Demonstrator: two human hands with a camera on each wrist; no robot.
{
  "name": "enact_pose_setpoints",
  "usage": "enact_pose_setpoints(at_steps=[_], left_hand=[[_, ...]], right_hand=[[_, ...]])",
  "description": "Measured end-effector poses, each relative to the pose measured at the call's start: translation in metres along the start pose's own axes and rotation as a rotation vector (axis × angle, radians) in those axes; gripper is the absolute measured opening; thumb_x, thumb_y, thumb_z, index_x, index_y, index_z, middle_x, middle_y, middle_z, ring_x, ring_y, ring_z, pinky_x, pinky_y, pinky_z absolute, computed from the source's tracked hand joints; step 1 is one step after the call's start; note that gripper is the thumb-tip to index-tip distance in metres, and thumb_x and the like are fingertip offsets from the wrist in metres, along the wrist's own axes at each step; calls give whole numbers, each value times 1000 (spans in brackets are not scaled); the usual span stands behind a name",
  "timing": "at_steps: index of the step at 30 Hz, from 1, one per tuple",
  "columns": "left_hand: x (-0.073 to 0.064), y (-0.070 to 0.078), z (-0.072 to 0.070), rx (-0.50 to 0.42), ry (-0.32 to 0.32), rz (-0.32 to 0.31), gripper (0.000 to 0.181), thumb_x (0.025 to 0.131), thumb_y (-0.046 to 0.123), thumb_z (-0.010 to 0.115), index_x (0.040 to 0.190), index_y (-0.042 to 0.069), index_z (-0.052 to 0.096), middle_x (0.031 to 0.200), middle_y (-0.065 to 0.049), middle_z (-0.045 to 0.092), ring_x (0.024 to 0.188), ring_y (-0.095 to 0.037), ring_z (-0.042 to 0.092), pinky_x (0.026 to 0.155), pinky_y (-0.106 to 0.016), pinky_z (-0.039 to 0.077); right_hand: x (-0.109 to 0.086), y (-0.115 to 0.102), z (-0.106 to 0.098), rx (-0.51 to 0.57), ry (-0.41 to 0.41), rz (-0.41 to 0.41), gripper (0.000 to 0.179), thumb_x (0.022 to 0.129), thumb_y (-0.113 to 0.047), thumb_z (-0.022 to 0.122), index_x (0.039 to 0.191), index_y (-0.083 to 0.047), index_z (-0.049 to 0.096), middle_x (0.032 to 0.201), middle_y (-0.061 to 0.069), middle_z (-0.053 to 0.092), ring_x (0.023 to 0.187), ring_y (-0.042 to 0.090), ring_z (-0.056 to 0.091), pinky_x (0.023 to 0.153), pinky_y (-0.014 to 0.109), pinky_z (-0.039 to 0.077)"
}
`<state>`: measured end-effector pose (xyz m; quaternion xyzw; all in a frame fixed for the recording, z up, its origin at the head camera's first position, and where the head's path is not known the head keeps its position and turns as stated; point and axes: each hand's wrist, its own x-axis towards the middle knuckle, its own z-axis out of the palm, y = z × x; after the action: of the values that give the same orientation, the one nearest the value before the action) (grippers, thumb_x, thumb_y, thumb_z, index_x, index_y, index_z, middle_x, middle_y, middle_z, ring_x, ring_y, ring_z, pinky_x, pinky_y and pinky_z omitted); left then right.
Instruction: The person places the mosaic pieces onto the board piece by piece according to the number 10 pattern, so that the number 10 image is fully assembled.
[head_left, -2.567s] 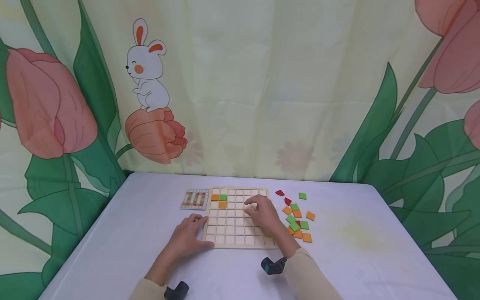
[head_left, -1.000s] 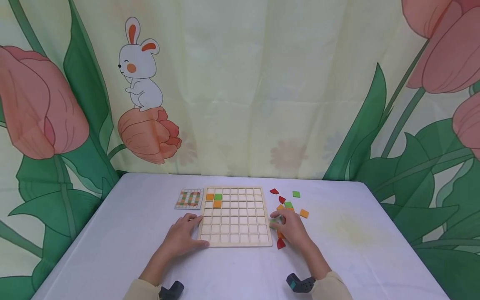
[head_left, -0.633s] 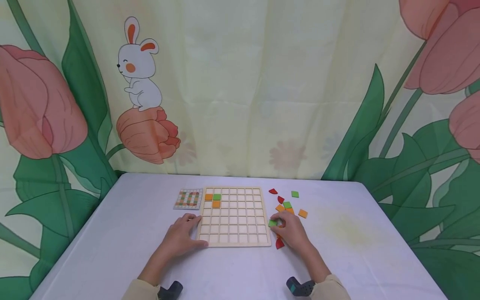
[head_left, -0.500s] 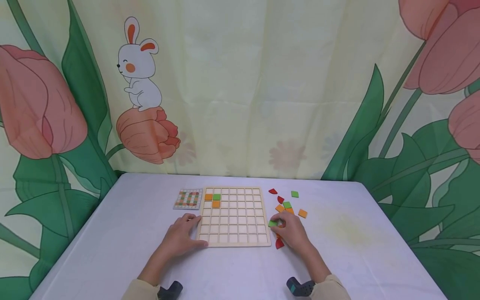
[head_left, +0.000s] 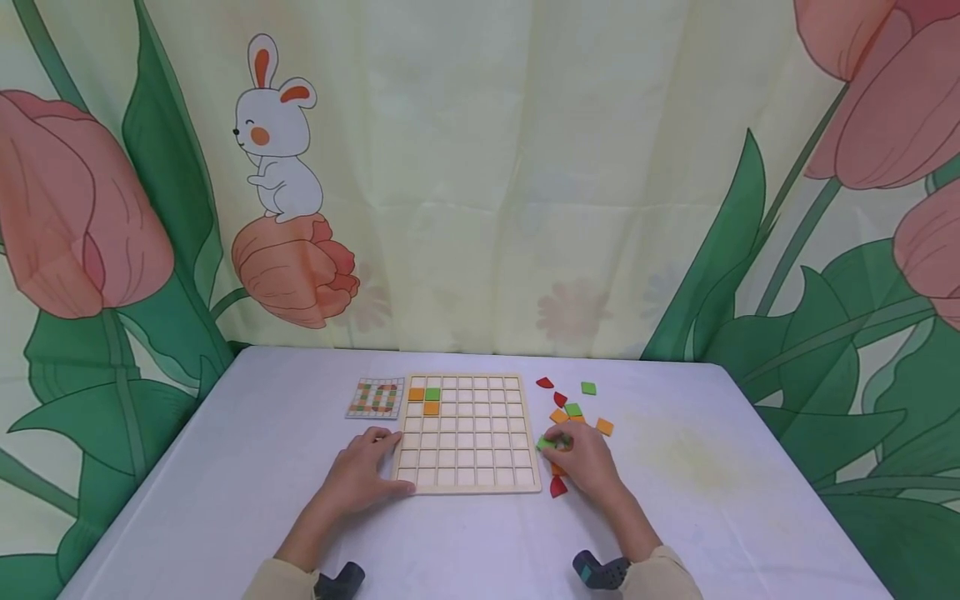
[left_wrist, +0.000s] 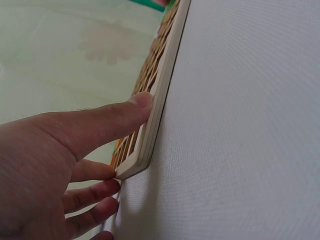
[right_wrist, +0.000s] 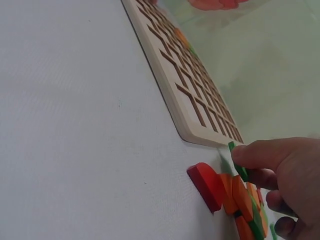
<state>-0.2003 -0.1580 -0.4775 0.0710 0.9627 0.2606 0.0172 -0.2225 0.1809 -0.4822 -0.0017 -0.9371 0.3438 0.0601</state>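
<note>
While the left hand is resting against the near left corner of a wooden grid board in the head view, the right hand is pinching a green tile. That tile is showing at the fingertips, on the hand's board-facing side, just beside the board's right edge. Two orange tiles and one green square are sitting in cells toward the far left; a patterned card is lying just beside them, off the board. Loose pieces are lying around the right hand on the tabletop.

From the left wrist, the thumb is pressing on the board's rim, spreading well apart from the loosely extended fingers.

From the right wrist, thumb and finger are closing on the green tile, which is tilting steeply near the board's corner; a red piece is lying near the hand.
</note>
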Motion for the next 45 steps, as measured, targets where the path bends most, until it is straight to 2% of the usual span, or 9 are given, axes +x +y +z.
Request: enact_pose_setpoints(at_steps=[4,9,22,28,35,39,43,45], left_hand=[[0,0,0,-2,2,-1,89,63,48,86,138,12,54,132,-7,53,118,-26,50,100,-53,40],[0,-1,1,-6,3,-1,89,63,48,86,138,12,54,132,-7,53,118,-26,50,100,-52,41],[0,0,0,-14,-2,-13,88,64,47,86,139,13,54,134,-8,52,120,-27,49,101,-53,40],[-1,1,-1,-17,4,-1,88,64,47,86,138,12,55,132,-8,53,118,-27,50,100,-53,40],[-1,1,0,-17,7,-3,88,63,47,87,137,12,55,132,-8,53,118,-27,50,100,-53,40],[0,1,0,-15,4,-5,89,63,48,87,138,12,55,133,-8,53,119,-27,50,101,-53,40],[0,0,1,-14,2,-7,89,63,48,86,138,12,55,133,-8,53,118,-27,50,101,-53,40],[0,0,1,-13,3,-7,89,63,48,87,138,12,54,132,-8,53,118,-27,50,100,-53,40]], right_hand=[[2,-2,2,31,-5,-12,19,78,-17,81,95,-16,74,101,0,68,98,17,55,75,28,53],[4,-6,6,44,-24,-21,17,77,-18,81,93,-19,74,101,-2,69,91,15,52,68,24,45],[11,-15,23,-16,21,-113,12,78,-20,81,88,-20,74,96,-3,70,78,13,51,65,24,43],[14,-22,26,-9,31,-156,10,78,-18,80,86,-19,74,93,-3,72,79,13,51,66,26,43],[18,-29,33,-22,21,-199,9,79,-21,80,86,-19,75,90,-6,72,85,12,55,74,29,46],[20,-34,38,-4,14,-211,7,79,-19,78,85,-20,75,89,-8,72,83,10,53,71,26,46],[21,-38,43,9,8,-233,5,79,-19,77,83,-20,76,88,-11,72,81,9,51,70,28,46],[22,-40,46,24,10,-257,4,79,-17,77,83,-18,76,87,-10,72,82,10,55,80,33,49]])
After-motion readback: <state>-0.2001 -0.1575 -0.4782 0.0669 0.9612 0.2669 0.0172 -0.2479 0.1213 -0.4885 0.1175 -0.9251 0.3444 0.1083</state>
